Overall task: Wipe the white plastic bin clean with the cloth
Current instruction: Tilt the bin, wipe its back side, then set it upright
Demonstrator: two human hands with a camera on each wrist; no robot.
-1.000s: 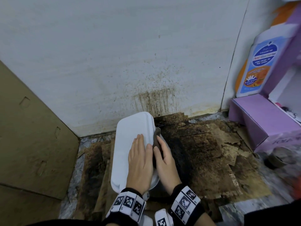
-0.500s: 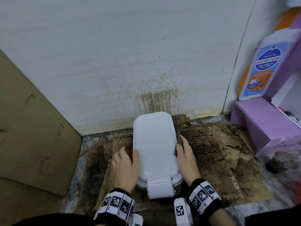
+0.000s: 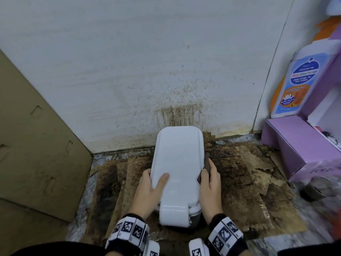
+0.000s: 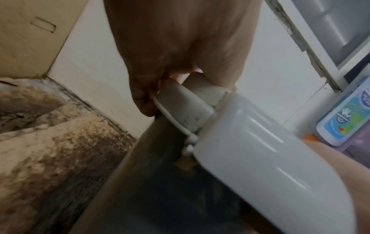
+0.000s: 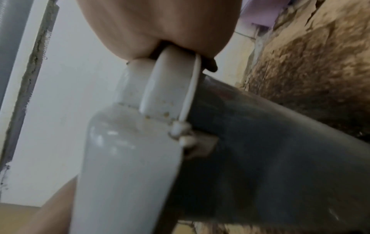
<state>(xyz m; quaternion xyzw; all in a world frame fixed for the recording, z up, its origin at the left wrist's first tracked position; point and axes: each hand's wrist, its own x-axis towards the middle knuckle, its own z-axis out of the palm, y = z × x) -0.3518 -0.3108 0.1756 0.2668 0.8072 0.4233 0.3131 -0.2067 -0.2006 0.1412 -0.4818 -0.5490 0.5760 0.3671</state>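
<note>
White plastic bin (image 3: 178, 163): long axis runs away from the person toward the wall. Left hand (image 3: 147, 193) grips its left edge, thumb on the lid. Right hand (image 3: 210, 189) pinches the dark cloth (image 3: 206, 166) against its right edge.

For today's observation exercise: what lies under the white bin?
Around the white bin, stained, blackened cardboard covers the floor. What lies directly beneath it is hidden. The right hand presses a dark cloth against its side.

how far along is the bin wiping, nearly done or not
Partly. The bin lid's top looks clean and white. In hand: the left hand grips its left edge while the right hand presses the dark cloth against its right side. Left: brown specks near the hinge, and the grey body below.
</note>
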